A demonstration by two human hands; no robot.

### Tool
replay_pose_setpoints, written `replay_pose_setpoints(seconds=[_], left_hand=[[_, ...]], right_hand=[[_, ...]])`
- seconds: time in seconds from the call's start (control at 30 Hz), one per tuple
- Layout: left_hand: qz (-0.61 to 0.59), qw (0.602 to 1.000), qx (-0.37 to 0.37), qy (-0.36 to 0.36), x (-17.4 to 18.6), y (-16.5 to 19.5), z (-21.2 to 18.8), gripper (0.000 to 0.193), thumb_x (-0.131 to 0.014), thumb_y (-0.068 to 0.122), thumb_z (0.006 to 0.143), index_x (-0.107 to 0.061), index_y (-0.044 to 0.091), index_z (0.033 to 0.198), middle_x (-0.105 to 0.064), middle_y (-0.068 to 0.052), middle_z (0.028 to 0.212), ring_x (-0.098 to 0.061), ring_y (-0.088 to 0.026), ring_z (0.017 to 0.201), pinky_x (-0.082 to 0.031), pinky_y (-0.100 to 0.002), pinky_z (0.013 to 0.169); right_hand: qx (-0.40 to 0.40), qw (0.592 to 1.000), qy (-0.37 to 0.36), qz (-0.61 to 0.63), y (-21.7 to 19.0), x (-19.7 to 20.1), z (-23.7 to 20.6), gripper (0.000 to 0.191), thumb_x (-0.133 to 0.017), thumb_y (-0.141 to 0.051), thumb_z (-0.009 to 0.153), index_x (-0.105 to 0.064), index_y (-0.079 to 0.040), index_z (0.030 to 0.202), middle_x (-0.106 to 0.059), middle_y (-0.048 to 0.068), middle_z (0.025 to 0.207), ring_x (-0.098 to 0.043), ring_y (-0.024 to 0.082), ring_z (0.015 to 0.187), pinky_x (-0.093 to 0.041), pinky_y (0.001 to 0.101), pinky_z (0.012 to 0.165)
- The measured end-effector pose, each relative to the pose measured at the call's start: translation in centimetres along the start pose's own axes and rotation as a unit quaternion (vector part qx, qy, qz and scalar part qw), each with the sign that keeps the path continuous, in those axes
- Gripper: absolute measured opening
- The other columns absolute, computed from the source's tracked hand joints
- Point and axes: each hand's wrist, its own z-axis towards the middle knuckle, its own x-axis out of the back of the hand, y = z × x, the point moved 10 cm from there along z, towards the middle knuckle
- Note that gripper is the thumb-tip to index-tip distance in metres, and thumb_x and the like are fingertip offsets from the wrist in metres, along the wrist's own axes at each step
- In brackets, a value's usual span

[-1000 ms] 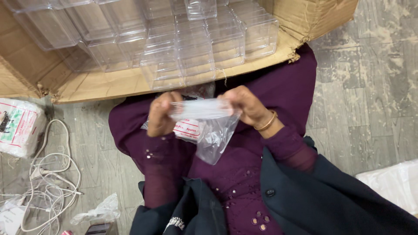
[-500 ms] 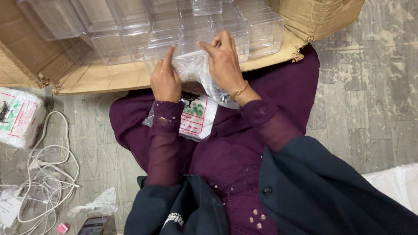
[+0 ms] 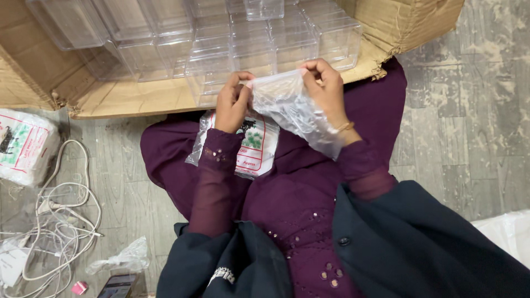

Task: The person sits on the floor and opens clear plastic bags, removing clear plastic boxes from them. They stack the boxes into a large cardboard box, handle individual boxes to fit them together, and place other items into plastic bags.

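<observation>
The left hand (image 3: 232, 106) and right hand (image 3: 326, 91) pinch the top edge of a small clear crinkled plastic bag (image 3: 295, 110), held just before a cardboard box (image 3: 127, 99) of clear rectangular plastic containers (image 3: 265, 47), above a printed plastic packet (image 3: 251, 146) on the lap.

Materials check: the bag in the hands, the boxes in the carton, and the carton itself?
Small bag: thin clear plastic film, by its look; it crinkles and shows glare, pinched at its top edge by the left hand and right hand.
Boxes: rigid clear plastic, probably; straight walls, sharp edges, glossy.
Carton: brown corrugated cardboard, matte, edges torn.
</observation>
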Motion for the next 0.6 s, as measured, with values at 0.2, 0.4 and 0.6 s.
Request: replay_pose_setpoints(seconds=[0.2, 0.4, 0.6], left_hand=[[0.24, 0.966, -0.055, 0.08, -1.5, -1.9, -1.1, 0.016, -0.055, 0.014, 0.103, -0.067, 0.01, 0.112, -0.069, -0.017, 0.079, -0.066, -0.035, 0.072, -0.05, -0.045, 0.063], [0.282, 0.955, -0.072, 0.062, -2.2, 1.5, 0.6, 0.023, -0.054, 0.024, 0.109, -0.065, 0.005, 0.101, -0.067, -0.024, 0.085, -0.064, -0.047, 0.083, -0.046, -0.054, 0.069], [0.241, 0.964, -0.105, 0.041, -4.0, 7.0, 0.8, 0.02, -0.058, 0.023, 0.104, -0.067, 0.006, 0.1, -0.069, -0.019, 0.085, -0.067, -0.039, 0.078, -0.051, -0.048, 0.069]], right_hand=[[0.06, 0.988, -0.021, -0.143, 4.3, -0.5, 0.5, 0.009, -0.069, -0.003, 0.097, -0.068, -0.001, 0.105, -0.064, 0.006, 0.092, -0.058, 0.014, 0.075, -0.049, 0.0274, 0.067], [-0.143, 0.948, -0.211, 0.191, 2.1, -2.8, -1.5, 0.027, -0.061, -0.022, 0.102, -0.072, 0.0, 0.113, -0.066, 0.007, 0.096, -0.059, 0.016, 0.084, -0.049, 0.0295, 0.076], [-0.073, 0.937, -0.323, 0.11, -2.2, -3.4, -6.2, 0.038, -0.055, -0.029, 0.111, -0.075, 0.002, 0.117, -0.069, 0.004, 0.097, -0.06, 0.014, 0.089, -0.051, 0.0292, 0.083]])
